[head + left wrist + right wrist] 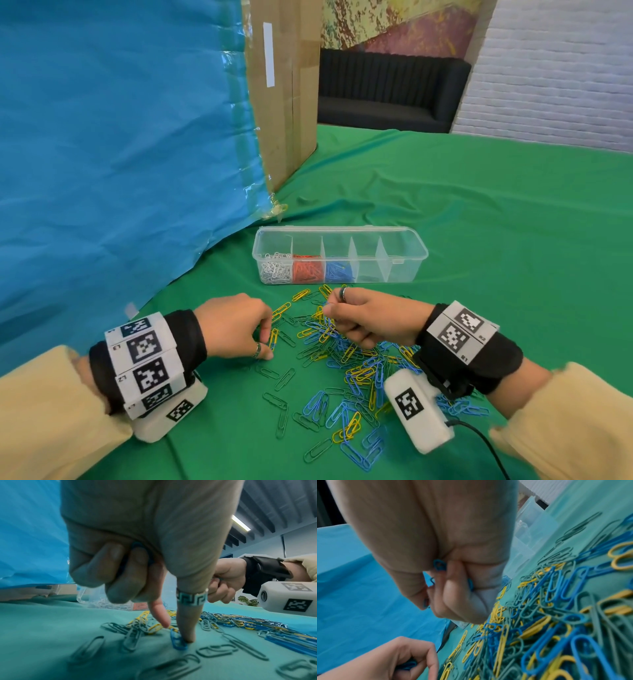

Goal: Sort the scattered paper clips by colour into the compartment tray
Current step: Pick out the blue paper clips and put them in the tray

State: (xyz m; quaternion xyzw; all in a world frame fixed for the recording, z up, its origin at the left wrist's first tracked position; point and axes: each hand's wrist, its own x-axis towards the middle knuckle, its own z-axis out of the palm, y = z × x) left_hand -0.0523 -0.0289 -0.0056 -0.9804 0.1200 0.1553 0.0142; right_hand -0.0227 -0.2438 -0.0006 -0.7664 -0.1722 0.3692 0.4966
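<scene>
Left hand [236, 325] grips blue clips [135, 545], forefinger pinning blue clip [178, 641]; right hand [366, 320] clutches blue clips. Mixed pile [356, 370] between wrists, before compartment tray [339, 255]; cardboard box [284, 89] behind.

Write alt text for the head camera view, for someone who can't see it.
Two hands work over blue, yellow and green paper clips scattered on a green cloth: the left hand fingers one blue clip, the right hand grips several. Behind them, a clear compartment tray holds white, red and blue clips in separate sections.
</scene>
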